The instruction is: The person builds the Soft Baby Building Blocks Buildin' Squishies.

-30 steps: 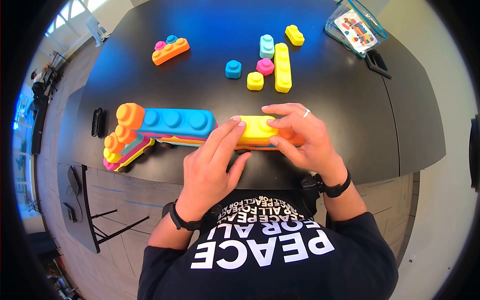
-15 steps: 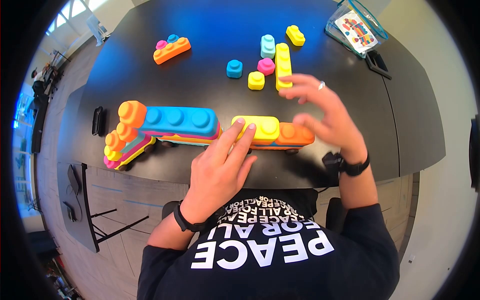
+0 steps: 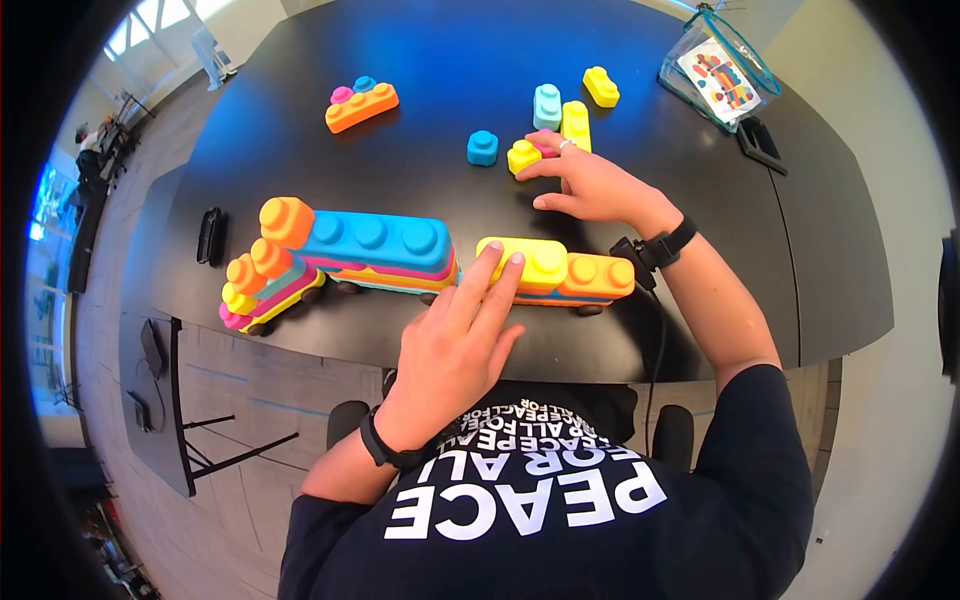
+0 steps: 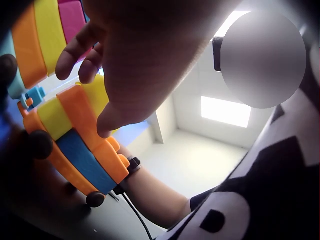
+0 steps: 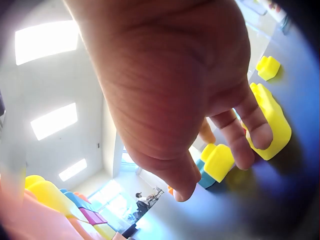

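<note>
In the head view the left hand [image 3: 455,335] rests two fingertips on a yellow block [image 3: 540,262], which sits on a wheeled car with orange studs [image 3: 600,275]. The left wrist view shows this car's orange, yellow and blue side [image 4: 85,157] below that hand [image 4: 145,65]. The right hand [image 3: 610,190] hovers over loose blocks, fingers spread around a small yellow block [image 3: 523,158]; contact is unclear. A pink block [image 3: 545,142] is partly hidden under its fingers. In the right wrist view the small yellow block [image 5: 219,163] shows between the thumb and fingers of the hand [image 5: 175,90].
Joined cars with a long blue block [image 3: 375,238] stand at the left. Farther back lie an orange block [image 3: 362,108] with small ones behind, a blue block [image 3: 482,148], a light-blue block [image 3: 547,106] and a long yellow block [image 3: 576,125]. A clear bag [image 3: 705,75] stands back right.
The right hand has left the yellow block on the car and moved up and left to the loose blocks. The left hand has kept its fingers on the car's yellow block.
</note>
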Demonstrator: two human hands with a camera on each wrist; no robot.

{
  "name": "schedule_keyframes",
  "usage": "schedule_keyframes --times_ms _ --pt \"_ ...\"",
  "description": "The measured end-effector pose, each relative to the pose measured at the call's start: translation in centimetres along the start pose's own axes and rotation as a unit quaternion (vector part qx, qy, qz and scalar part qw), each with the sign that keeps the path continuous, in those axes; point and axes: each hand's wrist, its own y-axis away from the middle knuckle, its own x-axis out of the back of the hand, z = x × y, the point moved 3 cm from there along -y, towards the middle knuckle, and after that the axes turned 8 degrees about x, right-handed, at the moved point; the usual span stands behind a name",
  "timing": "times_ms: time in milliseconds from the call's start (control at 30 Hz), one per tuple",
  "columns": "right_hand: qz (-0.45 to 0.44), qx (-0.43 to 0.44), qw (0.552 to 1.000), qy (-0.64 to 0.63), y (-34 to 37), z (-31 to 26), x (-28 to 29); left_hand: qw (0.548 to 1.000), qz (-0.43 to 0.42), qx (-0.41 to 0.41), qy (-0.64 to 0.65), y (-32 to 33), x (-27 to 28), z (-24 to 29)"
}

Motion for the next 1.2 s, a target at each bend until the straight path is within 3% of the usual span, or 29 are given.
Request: schedule_keyframes --times_ms 200,300,400,667,767,867,900,1200 --pt "0.02 -0.024 0.999 0.008 -0.8 0.0 -0.1 1.0 -0.001 -0.002 0.007 -0.1 -0.1 -0.1" --pt "0.1 0.071 0.989 0.081 -0.9 2.4 -1.5 1.0 -0.003 -0.002 0.007 -0.2 0.0 0.1" --pt "0.118 0.078 0.989 0.049 -0.6 1.3 0.0 1.0 -0.005 -0.004 0.01 -0.2 0.0 0.1" --pt "0.246 0.035 0.963 -0.102 4.7 -7.9 7.4 1.0 -0.004 -0.002 0.011 -0.3 0.2 0.0" --pt "0.244 0.018 0.962 -0.122 7.9 -10.8 7.1 1.0 0.003 -0.006 0.01 -0.5 0.1 0.0" --pt "0.221 0.042 0.974 -0.039 9.4 -12.8 6.1 1.0 0.012 -0.01 0.018 -0.7 0.0 -0.1" --pt "0.21 0.047 0.977 0.003 9.8 -13.1 5.7 1.0 0.013 -0.012 0.022 -0.7 0.0 -0.2" --pt "0.222 0.033 0.974 -0.01 10.5 -13.0 2.7 0.999 0.018 -0.012 0.029 -0.8 -0.1 -0.2"
